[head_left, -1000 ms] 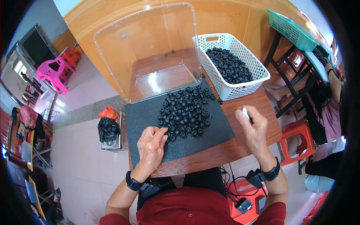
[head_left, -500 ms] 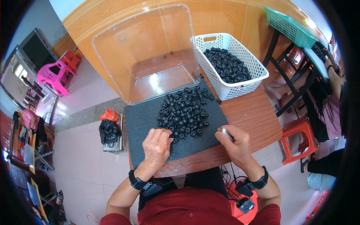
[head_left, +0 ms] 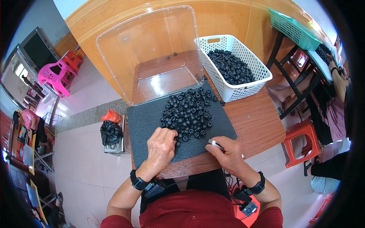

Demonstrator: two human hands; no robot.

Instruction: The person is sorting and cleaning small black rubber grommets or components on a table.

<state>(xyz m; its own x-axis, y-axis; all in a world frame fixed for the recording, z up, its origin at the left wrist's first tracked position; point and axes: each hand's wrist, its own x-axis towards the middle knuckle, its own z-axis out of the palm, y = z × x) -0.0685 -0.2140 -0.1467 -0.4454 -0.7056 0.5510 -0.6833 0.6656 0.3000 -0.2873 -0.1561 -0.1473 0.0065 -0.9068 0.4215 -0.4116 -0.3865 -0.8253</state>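
Observation:
A heap of small black ring-shaped parts point(head_left: 188, 112) lies on a dark grey mat point(head_left: 144, 125) on the wooden table point(head_left: 256, 123). My left hand point(head_left: 161, 147) rests on the mat at the heap's near edge, fingers curled over a few of the parts. My right hand point(head_left: 224, 154) is at the mat's near right corner, closed around a small white tool point(head_left: 216, 144) whose tip points toward the heap. The two hands are close together.
A clear plastic bin point(head_left: 152, 49) stands tipped behind the mat. A white basket point(head_left: 251, 81) full of the same black parts sits at the right. A green basket point(head_left: 294, 24), red stool point(head_left: 302, 146), another person's arm point(head_left: 340, 79), and black bag point(head_left: 110, 133) surround the table.
My right hand has moved left and nearer with the white tool, from the table's right side to the mat's near corner. My left hand has shifted slightly toward the heap.

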